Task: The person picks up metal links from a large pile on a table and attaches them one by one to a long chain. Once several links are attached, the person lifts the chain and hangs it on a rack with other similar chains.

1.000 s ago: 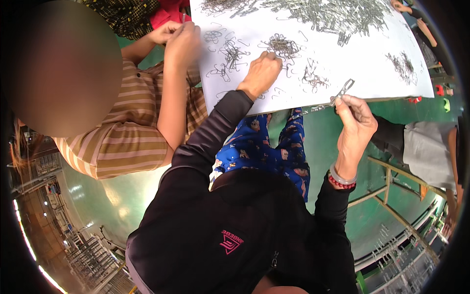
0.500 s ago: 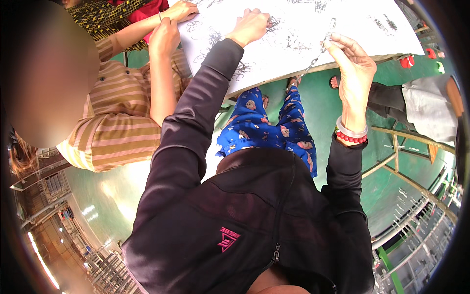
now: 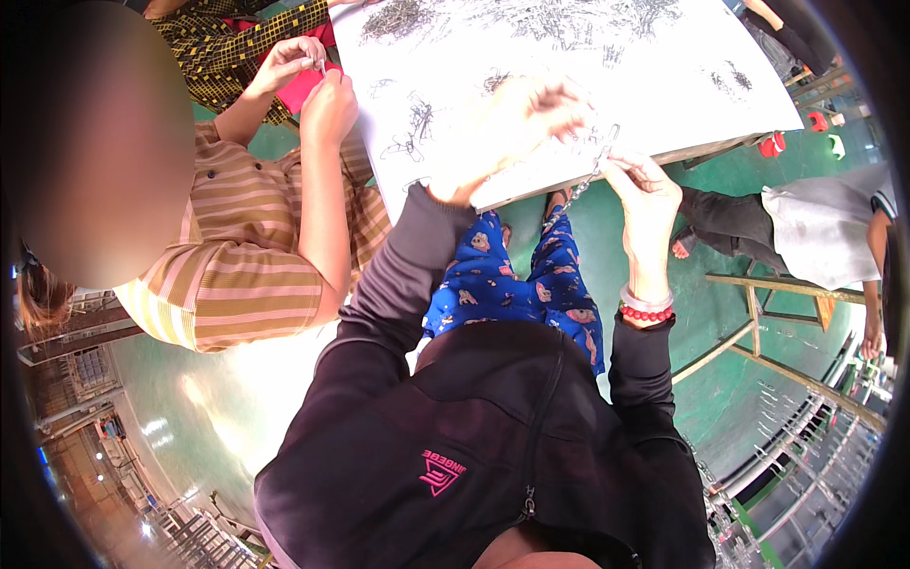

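Note:
My right hand (image 3: 646, 204), wearing bracelets, pinches a silvery metal chain (image 3: 574, 193) just off the front edge of the white table (image 3: 682, 114). An elongated link stands up above the fingertips, and the rest of the chain hangs down to the left over my blue patterned trousers (image 3: 474, 275). Across from it, my left hand (image 3: 521, 119) is over the table, its fingers close to the upper link. Glare and motion smear those fingers, so whether they hold a small piece cannot be made out. Small dark wire-like pieces (image 3: 410, 128) lie scattered on the tabletop.
A person in a striped shirt (image 3: 256, 256) sits close at my left, both hands on a small item. Denser heaps of dark pieces (image 3: 398, 17) lie at the table's far side. A wooden frame (image 3: 754, 313) and another person in grey (image 3: 815, 223) are at right.
My left hand has moved from the scattered pieces toward the chain. My right hand and the chain have come lower and a little left in the picture. The neighbour's hands have lifted off the table.

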A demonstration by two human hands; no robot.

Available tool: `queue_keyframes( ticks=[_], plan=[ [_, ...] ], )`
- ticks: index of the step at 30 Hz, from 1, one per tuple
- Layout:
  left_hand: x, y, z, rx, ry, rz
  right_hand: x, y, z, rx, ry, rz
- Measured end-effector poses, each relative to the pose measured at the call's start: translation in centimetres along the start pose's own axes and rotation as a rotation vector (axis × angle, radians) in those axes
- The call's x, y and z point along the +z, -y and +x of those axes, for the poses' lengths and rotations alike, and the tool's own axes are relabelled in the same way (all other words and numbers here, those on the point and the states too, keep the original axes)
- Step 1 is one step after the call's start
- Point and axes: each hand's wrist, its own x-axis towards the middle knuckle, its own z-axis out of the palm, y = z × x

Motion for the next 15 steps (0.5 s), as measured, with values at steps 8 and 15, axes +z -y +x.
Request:
queue_keyframes(
  ticks=[8,15],
  plan=[
    [1.7,-1.4,-1.2,0.001,-0.04,-0.007,1.0,0.1,-0.3,-0.019,-0.001,-0.02],
    [1.6,-0.6,-0.3,0.06,-0.096,-0.002,1.2,0.2,0.0,-0.093,0.019,-0.251]
  ],
)
